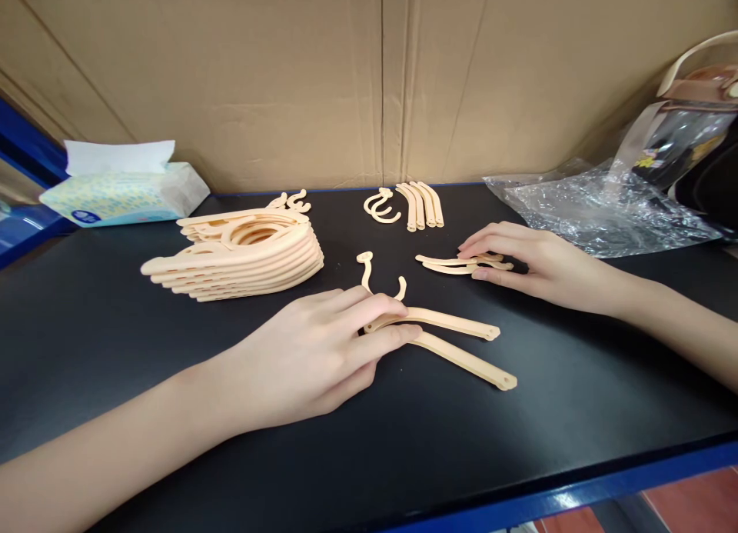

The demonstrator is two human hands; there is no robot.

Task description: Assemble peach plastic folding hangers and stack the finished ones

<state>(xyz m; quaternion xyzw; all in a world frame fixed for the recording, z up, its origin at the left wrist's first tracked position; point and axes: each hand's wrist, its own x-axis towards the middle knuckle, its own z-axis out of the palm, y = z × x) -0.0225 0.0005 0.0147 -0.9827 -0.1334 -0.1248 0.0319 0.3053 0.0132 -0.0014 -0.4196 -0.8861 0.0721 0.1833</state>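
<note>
My left hand [331,352] reaches over the near ends of two cream plastic hanger arms [455,321], its bent fingers pressed on them against the table. The thumb's grip is hidden. Just behind it lies a cream hook [366,268], partly covered by the fingers. My right hand [533,264] pinches a small group of thin curved hanger arms [443,266] between thumb and fingers, low over the tabletop. Further back, several hanger arms [423,206] lie side by side, with a few hooks [380,206] to their left.
A stack of cream hanger pieces [259,268] stands on the left of the black table [576,410], with more hooks [294,201] behind it. A tissue pack [127,191] sits at the back left. Clear plastic bags [600,210] and a bottle [680,133] occupy the back right, before cardboard [259,79].
</note>
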